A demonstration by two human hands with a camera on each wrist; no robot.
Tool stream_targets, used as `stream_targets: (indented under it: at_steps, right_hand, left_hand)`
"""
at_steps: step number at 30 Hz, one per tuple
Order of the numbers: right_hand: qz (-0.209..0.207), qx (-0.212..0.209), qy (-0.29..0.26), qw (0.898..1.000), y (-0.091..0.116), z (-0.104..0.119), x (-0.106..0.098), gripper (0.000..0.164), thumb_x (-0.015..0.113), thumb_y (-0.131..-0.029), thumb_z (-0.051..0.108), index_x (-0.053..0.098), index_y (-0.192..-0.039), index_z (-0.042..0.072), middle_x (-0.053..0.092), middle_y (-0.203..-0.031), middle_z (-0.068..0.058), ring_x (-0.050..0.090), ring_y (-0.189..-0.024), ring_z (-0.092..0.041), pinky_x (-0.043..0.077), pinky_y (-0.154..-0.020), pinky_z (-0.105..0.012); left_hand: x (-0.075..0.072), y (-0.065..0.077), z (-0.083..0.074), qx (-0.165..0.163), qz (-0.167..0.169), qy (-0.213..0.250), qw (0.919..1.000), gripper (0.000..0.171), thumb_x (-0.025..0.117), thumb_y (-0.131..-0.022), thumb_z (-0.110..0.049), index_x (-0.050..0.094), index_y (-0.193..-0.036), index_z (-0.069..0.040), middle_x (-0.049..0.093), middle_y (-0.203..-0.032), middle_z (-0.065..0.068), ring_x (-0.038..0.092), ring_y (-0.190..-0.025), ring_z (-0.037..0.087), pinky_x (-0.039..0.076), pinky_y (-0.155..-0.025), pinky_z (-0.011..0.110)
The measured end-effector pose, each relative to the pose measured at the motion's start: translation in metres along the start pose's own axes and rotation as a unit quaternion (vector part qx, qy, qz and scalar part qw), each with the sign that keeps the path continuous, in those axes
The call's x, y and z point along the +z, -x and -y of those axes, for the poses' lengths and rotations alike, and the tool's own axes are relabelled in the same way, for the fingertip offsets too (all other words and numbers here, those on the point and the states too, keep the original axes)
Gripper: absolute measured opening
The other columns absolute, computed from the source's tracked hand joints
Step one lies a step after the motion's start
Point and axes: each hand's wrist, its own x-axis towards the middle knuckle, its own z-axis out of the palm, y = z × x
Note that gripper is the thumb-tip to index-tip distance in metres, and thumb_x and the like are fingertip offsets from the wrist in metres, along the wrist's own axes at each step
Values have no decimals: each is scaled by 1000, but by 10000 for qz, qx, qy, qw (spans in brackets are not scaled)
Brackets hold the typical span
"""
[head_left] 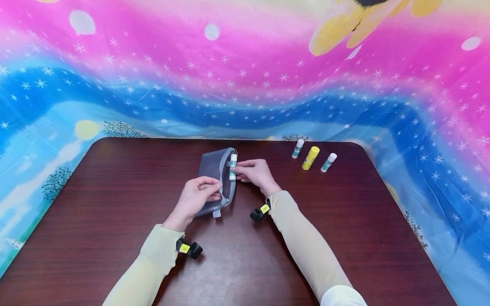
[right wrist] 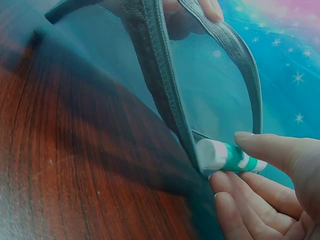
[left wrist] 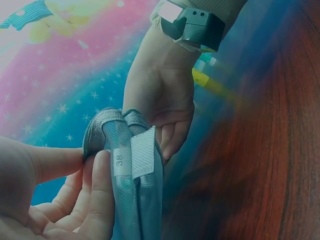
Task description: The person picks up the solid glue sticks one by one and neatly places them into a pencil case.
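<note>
A grey mesh zipper pouch (head_left: pixel 209 163) is held up off the middle of the table, its zipped mouth spread apart and facing right. My left hand (head_left: pixel 196 195) pinches one edge of that mouth between thumb and fingers. In my right hand (head_left: pixel 257 173), thumb and fingertips pinch a white and green glue stick (head_left: pixel 233 167) at the pouch's opening. The right wrist view shows the glue stick (right wrist: pixel 227 156) lying across the mouth between the two zipper edges. A small white tag (left wrist: pixel 143 152) hangs from the pouch's end in the left wrist view.
Toward the back right of the dark wooden table (head_left: pixel 95 191) stand a white-capped glue stick (head_left: pixel 297 149), a yellow glue stick (head_left: pixel 310 158) and another white-capped one (head_left: pixel 328 162). A colourful printed cloth (head_left: pixel 245 93) hangs behind the table and round its sides.
</note>
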Motion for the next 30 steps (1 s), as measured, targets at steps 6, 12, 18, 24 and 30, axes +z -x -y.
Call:
stream_targets:
  at_steps: [6, 12, 18, 24, 30]
  right_hand:
    - [77, -119, -208, 9997, 0, 0, 2, 33, 85, -85, 16, 77, -113, 2, 76, -91, -12, 75, -78, -24, 62, -75, -37]
    - [71, -232, -162, 9996, 5, 5, 0, 32, 83, -87, 18, 77, -114, 3, 76, -93, -10, 75, -81, -23, 62, -78, -38]
    - [-23, -513, -204, 9985, 12, 11, -6, 37, 83, -87, 19, 74, -119, 1, 76, -98, -9, 75, -87, -29, 62, -77, -35]
    - [-114, -714, -247, 9971, 17, 14, -17, 44, 83, -88, 22, 72, -124, 0, 76, -99, -10, 73, -94, -33, 61, -82, -38]
    - [-152, -800, -350, 9961, 23, 20, -28, 45, 85, -86, 26, 73, -122, 2, 76, -99, -10, 74, -92, -29, 60, -82, -35]
  left_hand:
    - [0, 0, 0, -8, -13, 9, 10000, 23, 71, -96, -8, 67, -112, 9, 72, -89, 12, 71, -73, 16, 61, -75, 29]
    - [-2, 0, -1, -30, -84, 15, 10000, 26, 73, -96, -11, 67, -113, 8, 73, -92, 14, 71, -75, 17, 60, -76, 28]
    - [-2, 0, -3, -56, -116, -14, 9999, 27, 73, -96, -12, 67, -114, 7, 73, -95, 17, 71, -76, 18, 60, -77, 28]
    - [-3, 2, -5, -77, -141, -4, 9999, 27, 75, -95, -13, 69, -113, 6, 73, -98, 20, 72, -76, 19, 61, -77, 30]
    - [-5, 1, -5, -62, -152, 44, 9999, 27, 76, -93, -14, 71, -113, 4, 72, -102, 25, 71, -78, 20, 61, -77, 32]
